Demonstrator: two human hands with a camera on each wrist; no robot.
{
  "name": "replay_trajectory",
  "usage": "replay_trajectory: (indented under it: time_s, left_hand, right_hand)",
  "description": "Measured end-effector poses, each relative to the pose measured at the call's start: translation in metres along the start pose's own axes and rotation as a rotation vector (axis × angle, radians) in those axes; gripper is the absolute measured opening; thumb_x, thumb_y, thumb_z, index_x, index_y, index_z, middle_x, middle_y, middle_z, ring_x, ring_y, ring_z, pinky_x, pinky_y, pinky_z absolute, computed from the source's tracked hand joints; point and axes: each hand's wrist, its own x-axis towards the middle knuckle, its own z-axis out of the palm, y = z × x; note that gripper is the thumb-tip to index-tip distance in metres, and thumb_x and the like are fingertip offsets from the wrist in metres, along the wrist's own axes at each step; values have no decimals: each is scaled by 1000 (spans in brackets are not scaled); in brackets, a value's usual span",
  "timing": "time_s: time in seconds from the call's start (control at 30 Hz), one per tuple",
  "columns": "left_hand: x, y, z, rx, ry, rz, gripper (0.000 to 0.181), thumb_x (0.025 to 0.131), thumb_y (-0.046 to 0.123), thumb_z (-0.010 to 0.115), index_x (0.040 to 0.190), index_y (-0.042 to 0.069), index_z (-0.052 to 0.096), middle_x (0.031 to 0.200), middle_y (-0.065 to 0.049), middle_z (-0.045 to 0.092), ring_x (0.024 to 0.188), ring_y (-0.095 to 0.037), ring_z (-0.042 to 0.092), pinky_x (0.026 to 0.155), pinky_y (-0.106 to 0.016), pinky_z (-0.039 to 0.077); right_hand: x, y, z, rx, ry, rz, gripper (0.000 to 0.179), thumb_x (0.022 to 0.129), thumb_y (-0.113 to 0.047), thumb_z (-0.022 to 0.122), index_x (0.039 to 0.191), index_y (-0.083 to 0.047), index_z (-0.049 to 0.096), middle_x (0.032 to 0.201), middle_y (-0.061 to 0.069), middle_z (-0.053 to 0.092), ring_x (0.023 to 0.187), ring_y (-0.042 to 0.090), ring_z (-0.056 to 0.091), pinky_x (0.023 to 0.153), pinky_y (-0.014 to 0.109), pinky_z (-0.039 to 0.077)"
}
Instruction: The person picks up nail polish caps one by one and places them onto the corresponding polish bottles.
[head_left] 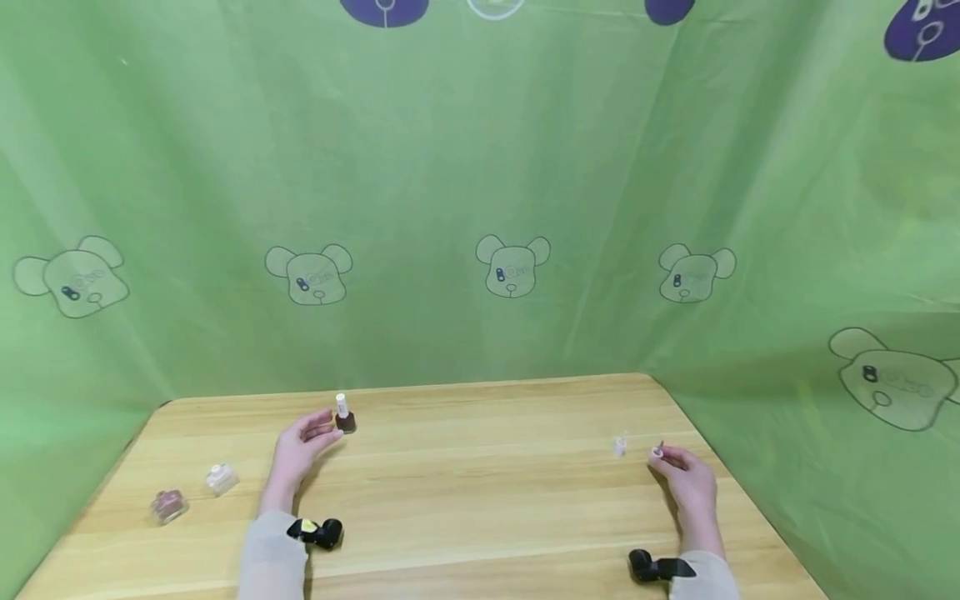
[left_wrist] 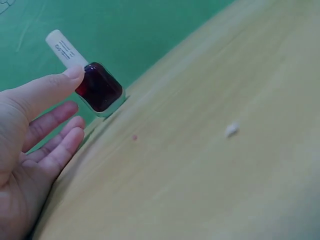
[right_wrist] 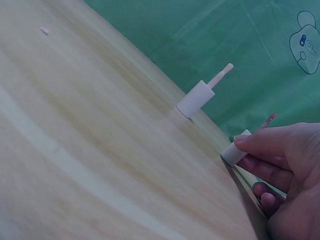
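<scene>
A dark red nail polish bottle [head_left: 345, 421] with a white cap stands upright near the table's back edge. My left hand [head_left: 298, 450] is right at its left side, the thumb tip overlapping the bottle by its neck in the left wrist view and the other fingers loosely bent. At the table's right, my right hand [head_left: 690, 483] pinches a white nail polish cap [right_wrist: 235, 154] between thumb and fingers. Its reddish brush points up, and the cap's lower end is at the tabletop. Just left of that hand, another white cap [right_wrist: 196, 100] stands with its pale brush upward.
Two capless nail polish bottles stand at the left of the wooden table [head_left: 480, 500]: a clear, whitish bottle [head_left: 221, 478] and a pink bottle [head_left: 169, 505]. Green cloth [head_left: 420, 167] with bear-head prints hangs behind and on both sides. Black cameras are strapped to both wrists.
</scene>
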Motion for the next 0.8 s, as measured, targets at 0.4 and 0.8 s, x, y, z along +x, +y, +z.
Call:
replay_trajectory:
  time_s: [0.4,0.8]
  left_hand:
    - [-27,4,1,-19,42,-5,56,86,22,75,135,4,53,136,-20,57,111,-15,61,86,-6,47]
    - [-48,12,0,67,169,-11,47,88,29,73,128,9,60,125,-18,65,88,12,57,84,-4,43]
  right_hand:
    - [-1,2,-3,42,2,-8,45,83,-13,76,121,6,60,75,-29,61,70,-15,51,71,3,41]
    - [-7,-2,-18,209,-78,74,49,84,-14,76,126,-2,54,75,-31,60,76,-12,58,72,2,47]
